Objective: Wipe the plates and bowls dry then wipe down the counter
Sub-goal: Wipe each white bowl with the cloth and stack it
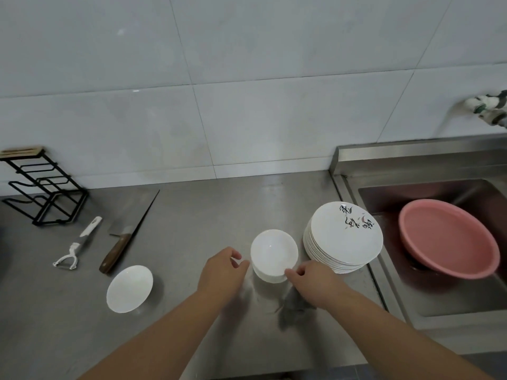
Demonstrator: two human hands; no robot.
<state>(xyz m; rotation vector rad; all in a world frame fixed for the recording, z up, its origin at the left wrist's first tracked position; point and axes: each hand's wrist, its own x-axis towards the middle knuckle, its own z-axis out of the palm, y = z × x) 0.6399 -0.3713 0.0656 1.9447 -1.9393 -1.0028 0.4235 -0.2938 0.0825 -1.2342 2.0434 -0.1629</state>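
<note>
- The right hand [310, 281] clutches a crumpled grey cloth [295, 307] at the near rim of the stacked white ceramic bowls [274, 253], likely ready to wipe.
- The left hand [223, 267], loosely curved and empty, waits just left of them, probably to steady them.
- A single white bowl [129, 288] sits apart on the left, presumably done.

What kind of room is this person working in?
Most likely a kitchen: a steel counter adjoins a sink holding a pink basin, a stack of white plates stands beside it, and a cleaver lies on the counter.

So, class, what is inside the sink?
A pink basin leans tilted in the sink. Whatever lies beneath the basin is covered, and the sink's right side runs out of frame.
</note>
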